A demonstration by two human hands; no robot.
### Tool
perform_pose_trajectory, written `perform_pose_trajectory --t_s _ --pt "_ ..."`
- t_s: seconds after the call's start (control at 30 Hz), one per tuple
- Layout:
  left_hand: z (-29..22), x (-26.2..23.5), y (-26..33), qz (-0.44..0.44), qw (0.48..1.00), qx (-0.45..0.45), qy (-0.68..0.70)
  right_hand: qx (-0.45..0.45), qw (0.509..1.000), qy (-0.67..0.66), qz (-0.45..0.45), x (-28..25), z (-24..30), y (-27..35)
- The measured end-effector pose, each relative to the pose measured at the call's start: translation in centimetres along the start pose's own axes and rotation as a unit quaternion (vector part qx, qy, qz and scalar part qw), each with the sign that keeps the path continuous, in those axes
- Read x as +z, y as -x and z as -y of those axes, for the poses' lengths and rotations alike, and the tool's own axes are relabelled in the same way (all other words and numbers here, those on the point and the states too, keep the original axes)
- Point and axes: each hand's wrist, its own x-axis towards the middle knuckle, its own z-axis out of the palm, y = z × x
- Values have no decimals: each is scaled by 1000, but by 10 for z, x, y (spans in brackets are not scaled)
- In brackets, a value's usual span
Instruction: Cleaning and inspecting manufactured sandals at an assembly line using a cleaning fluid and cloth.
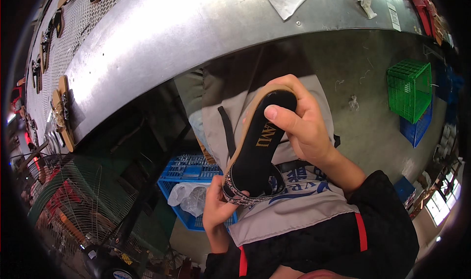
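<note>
Slide sandal [252, 156] held aslant, its black insole [245, 168] turned upward.
The heel points far and right, the toe end near and left. Gold lettering [266, 135] runs across the insole toward the heel, and a tan sole edge [244, 134] shows along the left side. A beaded, glittering strap [229, 186], dark inside, loops over the toe end. The right hand [311, 127] grips the heel; the left hand [218, 208] holds the strap end.

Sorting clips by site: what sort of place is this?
Probably a footwear workshop or factory. Both hands, left and right, hold a strapped sandal; more sandals lie along a white mesh surface beside a long metal counter.
</note>
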Motion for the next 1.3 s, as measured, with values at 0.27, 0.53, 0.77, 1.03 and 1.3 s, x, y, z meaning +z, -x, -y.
perform_pose_trajectory --t_s 0.27,0.53,0.77,1.03,1.3 --pt "1 -4 -16 6 999 17 27 -47 997 55 -12 -2 0 0" --pt "5 -11 -45 37 995 0 98 -95 988 123 -1 6 11 2" --pt "-6 -9 -53 41 991 0 124 -113 982 149 -4 2 14 -2" --pt "-116 -16 -106 -104 915 342 187 -67 993 -30 -90 -13 31 -7" --pt "-191 -1 -196 -243 799 471 -282 -445 631 594 -225 -33 69 -97"
